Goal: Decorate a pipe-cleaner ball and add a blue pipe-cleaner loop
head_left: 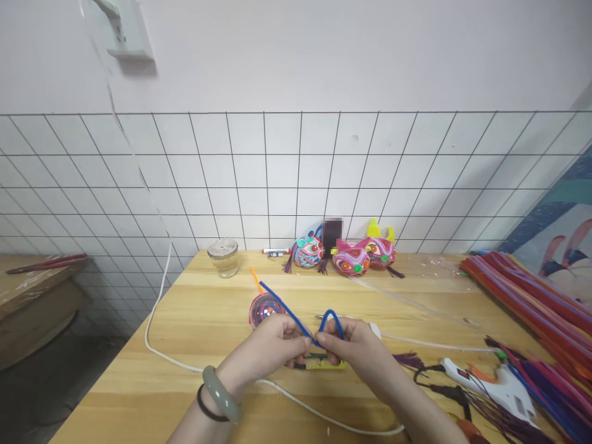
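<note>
**Mid-bend on a blue pipe cleaner**

Looks like the shaping step. Both hands meeting over the middle of the table (194, 320), pinching a blue pipe cleaner (296, 317). Left hand (272, 348) with fingers closed narrow on the straight run, which pokes up and away to the left past a small pink ball (263, 308). Right hand (354, 348) with fingertips shut on the other end, where a tight arch is already curled just above the thumb. Grey bangle (222, 393) on the left wrist.

Judging from that, loop roughly half formed. Next move probably calls for a firm pinch at the base of the arch plus a careful twist, so the curve doesn't spring open.

Under the hands, a yellow strip (324, 365), mostly hidden. Off right, a white glue gun (490, 383), cord trailing across the wood, beside a big bundle of pipe cleaners (531, 296). At the back wall, a jar (223, 258), a marker (276, 251) and some finished colourful pieces (351, 256).

Writing-wise: nothing readable. Marker print too small, glue gun shows only a red switch, no brand legible.
</note>
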`<move>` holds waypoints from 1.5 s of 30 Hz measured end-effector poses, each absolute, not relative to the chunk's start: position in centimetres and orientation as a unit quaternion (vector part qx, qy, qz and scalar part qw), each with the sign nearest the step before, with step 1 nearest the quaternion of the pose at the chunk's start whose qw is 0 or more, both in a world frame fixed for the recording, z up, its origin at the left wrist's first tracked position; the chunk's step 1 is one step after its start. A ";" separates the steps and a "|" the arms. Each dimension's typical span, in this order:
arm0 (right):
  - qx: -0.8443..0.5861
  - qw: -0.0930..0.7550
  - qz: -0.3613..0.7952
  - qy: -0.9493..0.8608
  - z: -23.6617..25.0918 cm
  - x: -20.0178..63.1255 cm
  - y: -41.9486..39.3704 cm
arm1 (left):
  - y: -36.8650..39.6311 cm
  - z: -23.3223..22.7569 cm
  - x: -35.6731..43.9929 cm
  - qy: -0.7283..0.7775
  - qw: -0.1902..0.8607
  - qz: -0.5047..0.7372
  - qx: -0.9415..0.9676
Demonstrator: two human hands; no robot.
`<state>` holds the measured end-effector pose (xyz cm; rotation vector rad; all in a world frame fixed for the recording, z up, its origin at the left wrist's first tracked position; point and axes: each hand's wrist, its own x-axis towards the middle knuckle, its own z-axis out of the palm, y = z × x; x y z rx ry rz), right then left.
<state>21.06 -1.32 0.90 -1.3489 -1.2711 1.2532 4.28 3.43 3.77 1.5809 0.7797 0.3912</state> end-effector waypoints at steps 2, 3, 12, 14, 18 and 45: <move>-0.535 0.440 0.513 -0.506 0.8 21.1 -1.3 | 3.4 3.9 4.2 0.338 0.627 0.170 0.681; -0.533 0.441 0.517 -0.504 0.8 21.1 -1.3 | 3.4 3.8 4.2 0.337 0.630 0.171 0.678; -0.508 0.443 0.538 -0.506 1.5 21.0 -1.6 | 3.6 3.5 3.8 0.281 0.679 0.159 0.659; -0.506 0.442 0.539 -0.507 1.6 20.9 -1.6 | 3.7 3.5 3.7 0.272 0.687 0.156 0.656; -0.512 0.442 0.538 -0.503 1.9 20.9 -1.7 | 3.8 3.7 3.7 0.263 0.698 0.152 0.648; -0.455 0.470 0.586 -0.478 1.8 21.2 -1.7 | 3.9 4.3 3.4 0.311 0.702 0.189 0.612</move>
